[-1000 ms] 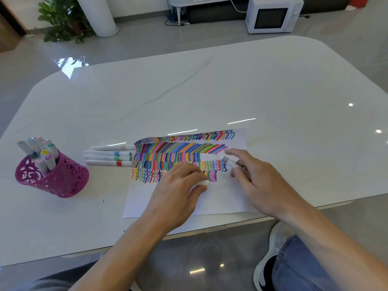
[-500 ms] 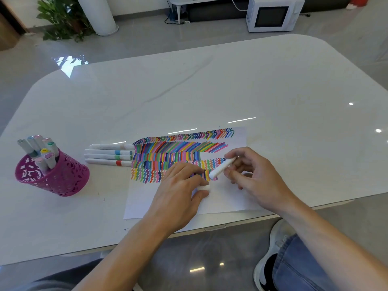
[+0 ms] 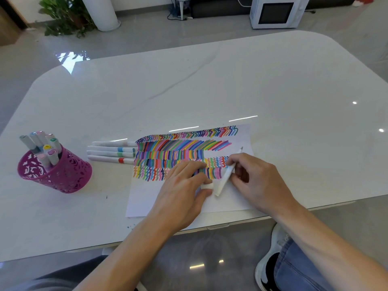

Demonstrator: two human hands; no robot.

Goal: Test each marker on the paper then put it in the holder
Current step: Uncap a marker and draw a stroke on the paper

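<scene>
A white sheet of paper (image 3: 147,198) covered in rows of coloured strokes lies near the table's front edge. My right hand (image 3: 258,181) grips a white marker (image 3: 224,179) tilted over the paper, its tip pointing up and away. My left hand (image 3: 184,185) rests on the paper and pinches a small white cap (image 3: 207,186) right beside the marker's lower end. Several white markers (image 3: 111,153) lie side by side left of the paper. A magenta cut-out holder (image 3: 63,177) at the far left has several markers standing in it.
The white marble table (image 3: 210,85) stretches wide behind the paper. My knee in jeans and a white shoe (image 3: 273,259) show below the front edge. On the floor beyond stand a white microwave (image 3: 277,11), a potted plant (image 3: 63,17) and a white column.
My right hand has turned the marker end over end, so its tip now points away and its lower end sits next to the cap held by my left hand.
</scene>
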